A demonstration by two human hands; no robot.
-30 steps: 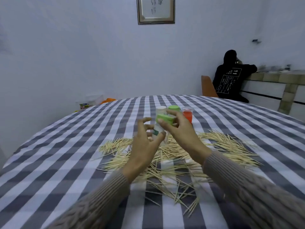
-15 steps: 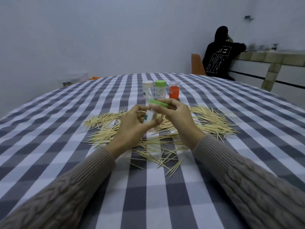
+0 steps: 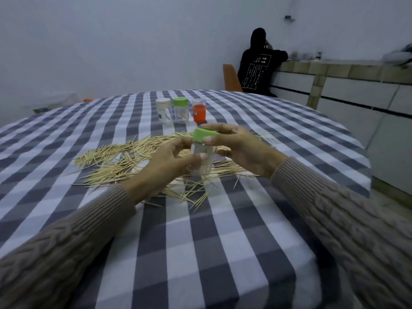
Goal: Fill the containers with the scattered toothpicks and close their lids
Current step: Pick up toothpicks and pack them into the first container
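Your left hand (image 3: 169,161) curls around a clear plastic jar (image 3: 201,160), fingers and thumb wrapped on its smooth round wall, holding it just above the table. The jar's green lid (image 3: 203,135) sits tilted at its mouth, pinched between the thumb and fingers of your right hand (image 3: 240,148); whether the lid is seated you cannot tell. Both your sleeves are thick, cable-knit and beige.

Beneath your hands a loose heap of thin, pale wooden toothpicks (image 3: 124,159) spreads from the left across the middle of the table, crossing each other at all angles, with a few strays nearer you.

Behind the heap stand 3 small upright jars in a row, close together: a clear one with a white lid (image 3: 163,111), a clear one with a green lid (image 3: 181,110) holding a few picks, and an open clear one with an orange inside (image 3: 198,110).

The round table wears a soft checked cloth (image 3: 200,253) in grey, dark blue and white. Plain pale walls close the room; at the back right a person in a black hooded top (image 3: 258,70) sits on an orange chair (image 3: 231,78), leaning on a tiled counter (image 3: 345,72).
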